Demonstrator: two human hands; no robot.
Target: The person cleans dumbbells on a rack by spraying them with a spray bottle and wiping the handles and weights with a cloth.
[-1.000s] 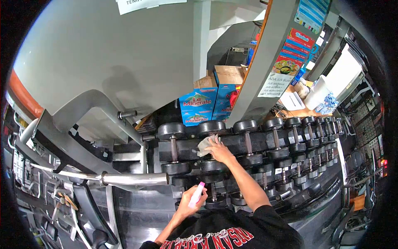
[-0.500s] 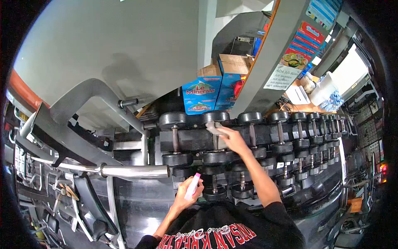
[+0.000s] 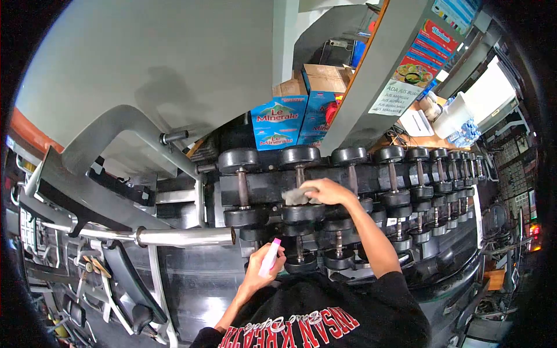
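A gym — rows of black dumbbells [image 3: 348, 191] fill a tiered rack [image 3: 267, 187], a chromed machine bar [image 3: 185, 236] and padded bench [image 3: 125, 290] stand beside it, with water cartons [image 3: 277, 123] and a juice sign [image 3: 396, 97] behind.

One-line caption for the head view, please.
Right hand presses a grey cloth on a racked dumbbell; left hand holds a spray bottle.

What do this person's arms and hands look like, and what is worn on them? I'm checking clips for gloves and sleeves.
Both the left hand and the right hand are bare, with no gloves; no rings or watch can be made out. Both forearms are uncovered. The right arm ends in a short black sleeve of a black shirt with red and white lettering across it.
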